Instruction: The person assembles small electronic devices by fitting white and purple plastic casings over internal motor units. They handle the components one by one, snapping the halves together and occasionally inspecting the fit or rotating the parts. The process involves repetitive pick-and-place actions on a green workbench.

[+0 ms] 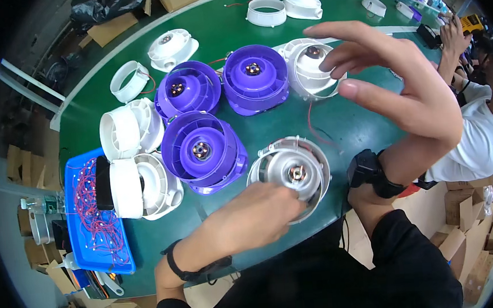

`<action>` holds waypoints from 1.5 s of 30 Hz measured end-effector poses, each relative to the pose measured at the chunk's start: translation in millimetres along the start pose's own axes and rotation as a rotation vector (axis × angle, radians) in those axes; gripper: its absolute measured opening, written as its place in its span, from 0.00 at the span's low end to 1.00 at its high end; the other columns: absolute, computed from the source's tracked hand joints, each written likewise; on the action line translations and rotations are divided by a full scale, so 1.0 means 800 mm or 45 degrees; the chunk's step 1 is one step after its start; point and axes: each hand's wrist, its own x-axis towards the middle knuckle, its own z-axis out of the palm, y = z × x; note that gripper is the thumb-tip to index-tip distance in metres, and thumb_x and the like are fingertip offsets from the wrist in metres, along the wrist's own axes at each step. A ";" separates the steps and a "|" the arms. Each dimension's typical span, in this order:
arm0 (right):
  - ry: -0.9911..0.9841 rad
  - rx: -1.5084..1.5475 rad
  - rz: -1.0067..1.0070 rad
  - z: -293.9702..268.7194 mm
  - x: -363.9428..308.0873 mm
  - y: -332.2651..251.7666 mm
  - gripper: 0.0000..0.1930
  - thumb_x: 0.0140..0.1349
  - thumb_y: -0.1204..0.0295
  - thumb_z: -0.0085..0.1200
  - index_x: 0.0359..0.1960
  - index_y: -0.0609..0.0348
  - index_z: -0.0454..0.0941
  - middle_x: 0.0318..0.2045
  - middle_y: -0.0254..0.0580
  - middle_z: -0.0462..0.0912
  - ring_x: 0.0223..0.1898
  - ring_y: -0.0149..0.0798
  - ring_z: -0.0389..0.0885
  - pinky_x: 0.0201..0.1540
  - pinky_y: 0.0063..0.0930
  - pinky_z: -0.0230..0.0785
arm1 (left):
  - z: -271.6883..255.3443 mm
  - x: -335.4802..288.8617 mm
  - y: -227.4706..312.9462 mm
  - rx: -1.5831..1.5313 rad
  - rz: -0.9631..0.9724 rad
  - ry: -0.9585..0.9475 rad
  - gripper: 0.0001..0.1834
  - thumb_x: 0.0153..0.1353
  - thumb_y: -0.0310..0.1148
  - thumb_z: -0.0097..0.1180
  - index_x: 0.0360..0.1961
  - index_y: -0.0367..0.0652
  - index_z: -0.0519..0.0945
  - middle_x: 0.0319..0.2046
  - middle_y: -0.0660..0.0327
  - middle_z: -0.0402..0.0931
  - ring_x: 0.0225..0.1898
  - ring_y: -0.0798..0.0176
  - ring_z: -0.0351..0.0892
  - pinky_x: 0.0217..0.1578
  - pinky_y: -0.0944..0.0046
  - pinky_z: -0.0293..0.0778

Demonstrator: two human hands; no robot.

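Note:
A white round fan housing (322,162) with a grey dome and a copper motor winding in its middle sits on the green table in front of me. My left hand (263,213) is closed over its near left side; the fingertips are hidden, so what they hold cannot be seen. My right hand (394,78) is raised at the right, fingers curved and apart, with nothing in it. Behind its fingertips stands another white housing (302,71), a red wire trailing from it. Three purple fan housings (256,98) stand to the left of that one.
White housings (156,190) line the left side, beside a blue tray (128,253) of red wires and a black object (103,182). White rings (266,19) and more housings lie farther back on the table (214,35). Another person's hand (454,36) shows at the far right.

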 end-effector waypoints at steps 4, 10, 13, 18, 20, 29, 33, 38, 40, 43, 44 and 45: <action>0.098 -0.032 0.115 0.006 0.006 0.008 0.27 0.68 0.71 0.57 0.68 0.61 0.71 0.43 0.47 0.85 0.45 0.37 0.84 0.54 0.30 0.74 | -0.004 -0.017 0.018 -0.056 -0.032 -0.198 0.11 0.51 0.27 0.66 0.37 0.36 0.82 0.31 0.46 0.82 0.40 0.40 0.84 0.42 0.45 0.79; 0.075 0.004 -0.078 0.022 0.021 0.007 0.26 0.65 0.71 0.58 0.65 0.64 0.74 0.39 0.48 0.85 0.43 0.39 0.85 0.52 0.30 0.75 | -0.025 -0.047 0.020 -0.053 0.095 -0.048 0.09 0.55 0.27 0.64 0.37 0.35 0.81 0.30 0.46 0.81 0.35 0.43 0.83 0.36 0.48 0.78; 0.192 0.015 -0.235 0.034 0.025 -0.008 0.29 0.55 0.67 0.59 0.57 0.73 0.78 0.38 0.52 0.86 0.42 0.43 0.85 0.50 0.31 0.75 | -0.056 -0.065 0.016 -0.155 0.279 0.249 0.10 0.58 0.28 0.63 0.39 0.34 0.81 0.29 0.49 0.80 0.31 0.46 0.82 0.32 0.51 0.77; 0.018 0.314 -0.694 0.040 0.046 -0.027 0.28 0.53 0.58 0.66 0.44 0.76 0.83 0.38 0.54 0.87 0.39 0.47 0.87 0.50 0.36 0.75 | -0.073 -0.092 0.019 -0.252 0.512 0.794 0.13 0.58 0.31 0.65 0.37 0.28 0.82 0.27 0.46 0.80 0.25 0.43 0.80 0.26 0.53 0.74; -0.048 0.334 -0.765 0.051 0.050 -0.034 0.24 0.49 0.57 0.72 0.39 0.68 0.85 0.34 0.47 0.86 0.37 0.45 0.86 0.54 0.43 0.72 | -0.075 -0.094 0.019 -0.230 0.473 0.899 0.15 0.59 0.33 0.64 0.34 0.27 0.82 0.26 0.45 0.79 0.25 0.43 0.80 0.27 0.52 0.75; 0.303 0.451 -0.653 0.106 0.094 -0.059 0.12 0.44 0.75 0.74 0.22 0.63 0.79 0.18 0.42 0.76 0.20 0.40 0.75 0.25 0.29 0.62 | -0.079 -0.125 0.013 -0.075 0.214 1.376 0.17 0.61 0.36 0.60 0.33 0.26 0.82 0.29 0.46 0.82 0.31 0.46 0.84 0.37 0.55 0.78; 0.619 0.739 -0.078 0.116 0.096 -0.073 0.13 0.63 0.69 0.66 0.26 0.65 0.80 0.19 0.31 0.80 0.23 0.19 0.73 0.24 0.18 0.61 | -0.092 -0.112 -0.014 0.228 0.142 1.790 0.19 0.65 0.31 0.53 0.53 0.30 0.76 0.53 0.43 0.79 0.56 0.49 0.79 0.58 0.55 0.72; 0.750 1.118 -0.063 0.122 0.108 -0.058 0.13 0.72 0.70 0.59 0.29 0.64 0.78 0.23 0.28 0.79 0.25 0.16 0.71 0.25 0.15 0.58 | -0.088 -0.091 -0.024 -0.195 0.175 1.939 0.32 0.65 0.35 0.59 0.66 0.31 0.66 0.60 0.41 0.74 0.60 0.44 0.76 0.63 0.53 0.68; 0.766 1.142 -0.100 0.127 0.110 -0.061 0.13 0.73 0.70 0.58 0.29 0.64 0.78 0.24 0.28 0.79 0.26 0.16 0.71 0.26 0.14 0.59 | -0.085 -0.093 -0.023 -0.210 0.116 1.824 0.41 0.65 0.41 0.59 0.72 0.30 0.58 0.64 0.37 0.67 0.66 0.40 0.69 0.68 0.50 0.62; 0.746 1.071 -0.136 0.133 0.107 -0.062 0.11 0.74 0.70 0.55 0.34 0.65 0.77 0.29 0.30 0.80 0.30 0.17 0.73 0.31 0.14 0.63 | -0.083 -0.091 -0.019 -0.319 0.105 1.808 0.48 0.60 0.45 0.64 0.73 0.32 0.55 0.66 0.35 0.63 0.69 0.39 0.65 0.69 0.49 0.60; 0.765 1.023 -0.165 0.133 0.105 -0.064 0.10 0.74 0.70 0.53 0.38 0.66 0.77 0.32 0.33 0.80 0.33 0.20 0.74 0.34 0.16 0.65 | -0.084 -0.091 -0.015 -0.277 0.063 1.793 0.51 0.59 0.53 0.62 0.74 0.32 0.54 0.67 0.36 0.62 0.70 0.40 0.64 0.69 0.49 0.59; 0.784 0.974 -0.194 0.132 0.105 -0.069 0.10 0.74 0.69 0.52 0.42 0.66 0.76 0.35 0.35 0.81 0.36 0.22 0.76 0.37 0.18 0.67 | -0.084 -0.092 -0.010 -0.236 0.023 1.778 0.55 0.59 0.60 0.59 0.75 0.33 0.53 0.69 0.36 0.60 0.71 0.42 0.63 0.70 0.50 0.58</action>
